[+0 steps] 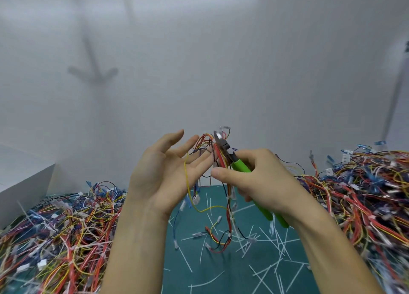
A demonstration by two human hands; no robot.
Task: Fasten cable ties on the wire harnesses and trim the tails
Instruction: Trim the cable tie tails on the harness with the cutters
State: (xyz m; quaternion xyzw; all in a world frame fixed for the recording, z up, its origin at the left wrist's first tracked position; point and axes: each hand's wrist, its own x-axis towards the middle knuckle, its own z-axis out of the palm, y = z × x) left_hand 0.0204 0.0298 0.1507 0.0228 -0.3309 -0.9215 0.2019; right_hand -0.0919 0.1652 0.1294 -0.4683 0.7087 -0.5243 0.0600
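Cutter (230, 158): handles in smooth, bright green plastic with a slight sheen; head in dark metal, with a bright glint on the blade tip. Wire harness (223, 161): thin strands in smooth, coloured plastic insulation, ends fitted with translucent plastic sleeves. Trimmed tails (263, 271): thin white plastic strips. Mat (221, 278): matt teal surface. Wall (199, 61): plain, matt white. Box (24, 180): matt white.

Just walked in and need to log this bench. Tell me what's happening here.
A person is working on a wire harness held up over a green mat. The right hand holds the harness together with green-handled cutters, blades pointing up. The left hand is open, palm up, with a yellow wire draped across it. Cut tie tails litter the mat, and harness piles sit on both sides.
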